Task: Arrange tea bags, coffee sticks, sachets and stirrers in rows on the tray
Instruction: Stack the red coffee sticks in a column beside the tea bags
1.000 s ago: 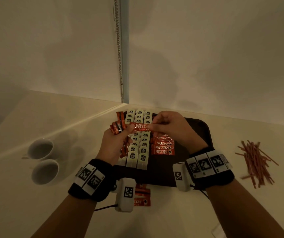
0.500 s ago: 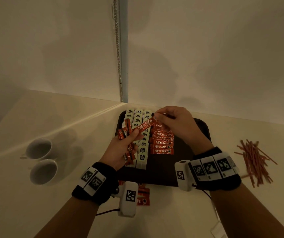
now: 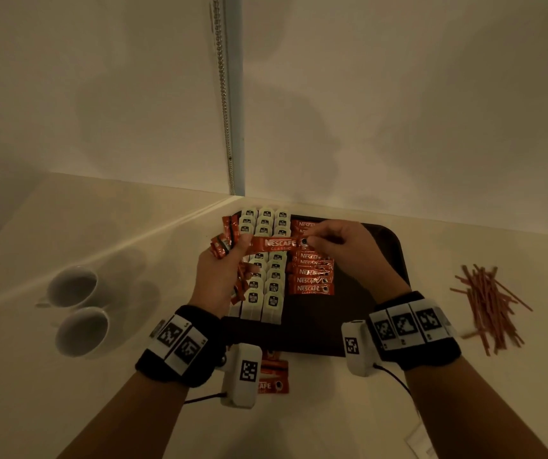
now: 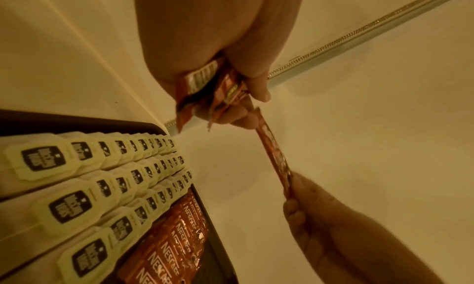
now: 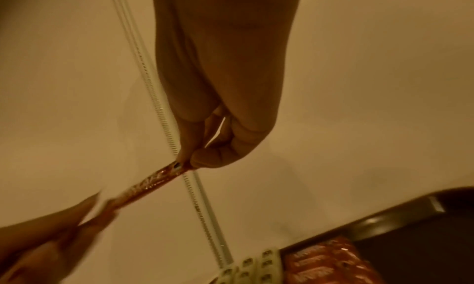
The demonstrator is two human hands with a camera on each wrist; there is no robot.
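A dark tray holds three rows of white tea bags on its left and a row of red coffee sticks beside them. My left hand grips a bunch of coffee sticks above the tea bags. One stick stretches level from that bunch to my right hand, which pinches its right end between thumb and fingers. The left wrist view shows the bunch in my fist and the pinched stick. In the right wrist view my fingertips pinch the stick.
A pile of thin brown stirrers lies on the table right of the tray. Two white cups stand at the left. More coffee sticks lie on the table in front of the tray. A wall rises just behind.
Both hands moved slightly toward the tray's far end. The stick between them tilted half a second ago and is level again, still held by both hands.
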